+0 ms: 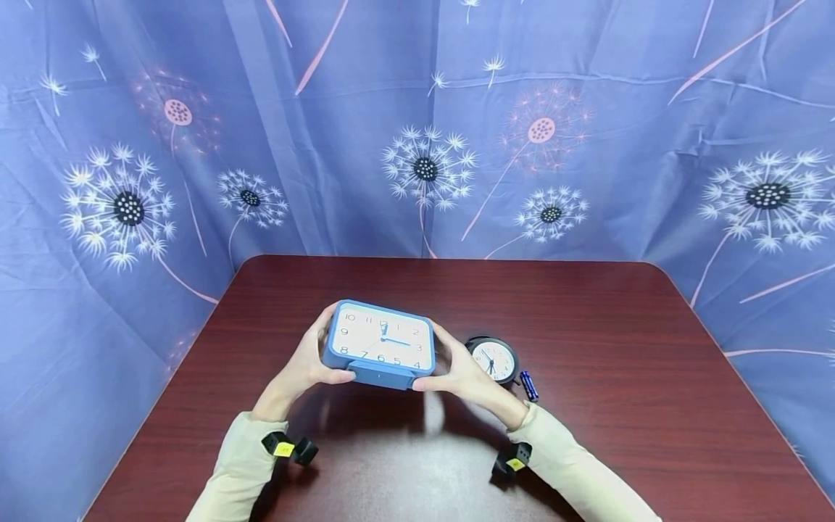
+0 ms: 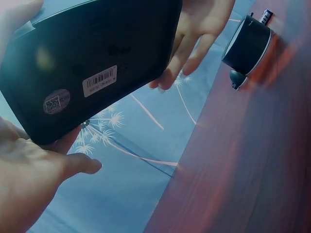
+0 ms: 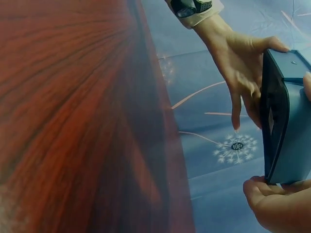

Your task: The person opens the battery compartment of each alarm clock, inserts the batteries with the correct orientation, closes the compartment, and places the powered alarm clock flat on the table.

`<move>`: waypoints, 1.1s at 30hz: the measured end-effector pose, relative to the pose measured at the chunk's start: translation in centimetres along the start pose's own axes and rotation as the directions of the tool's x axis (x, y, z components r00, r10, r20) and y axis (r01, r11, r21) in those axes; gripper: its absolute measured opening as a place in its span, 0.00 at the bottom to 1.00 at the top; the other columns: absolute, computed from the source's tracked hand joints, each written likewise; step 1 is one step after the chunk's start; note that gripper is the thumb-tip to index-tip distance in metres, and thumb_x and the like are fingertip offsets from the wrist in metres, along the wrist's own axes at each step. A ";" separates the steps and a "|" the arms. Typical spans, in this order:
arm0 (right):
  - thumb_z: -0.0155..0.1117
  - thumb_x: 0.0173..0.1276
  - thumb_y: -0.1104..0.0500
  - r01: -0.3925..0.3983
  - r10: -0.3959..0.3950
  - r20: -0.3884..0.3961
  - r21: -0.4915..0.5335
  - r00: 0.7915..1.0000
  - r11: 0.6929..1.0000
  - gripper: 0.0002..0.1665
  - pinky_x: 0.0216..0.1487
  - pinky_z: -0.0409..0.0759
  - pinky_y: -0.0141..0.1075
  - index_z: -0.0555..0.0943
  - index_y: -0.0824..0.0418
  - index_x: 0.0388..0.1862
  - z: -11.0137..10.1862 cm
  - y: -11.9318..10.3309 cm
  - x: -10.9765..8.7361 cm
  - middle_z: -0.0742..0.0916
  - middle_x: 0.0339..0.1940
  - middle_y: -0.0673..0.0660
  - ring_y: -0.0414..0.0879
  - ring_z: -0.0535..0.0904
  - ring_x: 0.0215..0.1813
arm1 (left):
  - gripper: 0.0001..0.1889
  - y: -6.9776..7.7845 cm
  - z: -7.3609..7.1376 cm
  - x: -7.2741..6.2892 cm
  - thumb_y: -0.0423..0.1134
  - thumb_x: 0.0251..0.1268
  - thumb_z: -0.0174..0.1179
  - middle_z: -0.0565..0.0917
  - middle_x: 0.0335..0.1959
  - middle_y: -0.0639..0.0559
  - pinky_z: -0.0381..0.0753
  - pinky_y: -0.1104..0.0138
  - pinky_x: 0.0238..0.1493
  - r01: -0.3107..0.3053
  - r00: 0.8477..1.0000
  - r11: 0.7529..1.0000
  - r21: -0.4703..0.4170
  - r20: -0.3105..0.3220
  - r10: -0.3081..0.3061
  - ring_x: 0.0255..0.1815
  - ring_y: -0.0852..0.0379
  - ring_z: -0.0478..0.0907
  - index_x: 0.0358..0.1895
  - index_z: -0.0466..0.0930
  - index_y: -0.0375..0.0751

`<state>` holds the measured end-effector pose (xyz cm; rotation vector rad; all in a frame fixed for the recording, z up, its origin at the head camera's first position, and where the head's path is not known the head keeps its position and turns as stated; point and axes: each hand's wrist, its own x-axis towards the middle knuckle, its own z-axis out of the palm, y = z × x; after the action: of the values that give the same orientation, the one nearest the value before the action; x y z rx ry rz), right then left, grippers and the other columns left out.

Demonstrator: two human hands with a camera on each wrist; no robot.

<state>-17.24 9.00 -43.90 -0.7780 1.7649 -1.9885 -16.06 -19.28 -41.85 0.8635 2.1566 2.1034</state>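
A blue rectangular alarm clock with a white dial is held above the table, its face turned up toward the head camera. My left hand grips its left side, thumb on the lower edge. At its right side my right hand holds it the same way, thumb near the lower right corner. The left wrist view shows the clock's black back, with a barcode label and a round sticker. In the right wrist view the clock appears edge-on between both hands.
A small round black clock lies on the dark red wooden table, just behind my right forearm. Blue batteries lie beside it. A blue dandelion-print curtain hangs behind the table and along its sides.
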 end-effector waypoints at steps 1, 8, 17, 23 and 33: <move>0.78 0.51 0.60 -0.003 0.003 -0.005 0.002 1.000 1.000 0.66 0.61 0.75 0.32 0.43 0.63 0.79 0.0 -0.1 0.0 0.60 0.75 0.66 0.42 0.71 0.64 | 0.57 0.0 0.0 0.0 0.41 0.40 0.78 0.73 0.59 0.62 0.74 0.75 0.54 0.001 1.000 1.000 -0.003 -0.001 -0.001 0.54 0.66 0.72 0.72 0.49 0.29; 0.77 0.52 0.62 0.019 -0.020 -0.035 -0.030 0.999 0.999 0.64 0.61 0.74 0.30 0.46 0.64 0.78 -0.1 -0.2 0.0 0.63 0.74 0.69 0.44 0.71 0.63 | 0.59 0.3 0.1 -0.1 0.41 0.41 0.78 0.70 0.61 0.62 0.74 0.76 0.55 0.046 0.999 0.999 0.012 -0.004 -0.046 0.56 0.67 0.70 0.74 0.45 0.30; 0.79 0.49 0.63 0.009 -0.012 -0.060 -0.056 0.998 0.998 0.65 0.62 0.72 0.28 0.46 0.65 0.78 -0.4 -0.2 0.0 0.64 0.73 0.69 0.41 0.71 0.63 | 0.60 0.2 0.2 -0.2 0.40 0.41 0.78 0.63 0.67 0.35 0.72 0.78 0.57 0.078 0.997 0.995 0.061 -0.010 -0.078 0.58 0.68 0.68 0.75 0.44 0.31; 0.80 0.48 0.63 0.010 -0.012 -0.055 -0.031 0.998 0.999 0.67 0.61 0.74 0.29 0.46 0.65 0.78 -0.7 -0.4 -0.1 0.64 0.73 0.71 0.39 0.72 0.62 | 0.60 0.4 0.3 -0.2 0.36 0.38 0.79 0.62 0.67 0.30 0.73 0.78 0.55 0.092 0.996 0.993 0.079 0.012 -0.093 0.58 0.69 0.68 0.74 0.46 0.33; 0.79 0.47 0.66 0.030 -0.035 -0.062 -0.070 0.997 0.997 0.66 0.61 0.74 0.29 0.48 0.65 0.78 -0.8 -0.6 -0.2 0.66 0.72 0.70 0.38 0.70 0.63 | 0.59 0.3 0.2 -0.2 0.36 0.38 0.79 0.65 0.64 0.32 0.71 0.76 0.55 0.135 0.989 0.978 0.159 0.034 -0.142 0.56 0.66 0.67 0.75 0.48 0.36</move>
<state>-17.57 9.85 -43.38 -0.7778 1.8774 -2.0033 -15.70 -19.23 -41.69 0.7375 2.3105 1.8543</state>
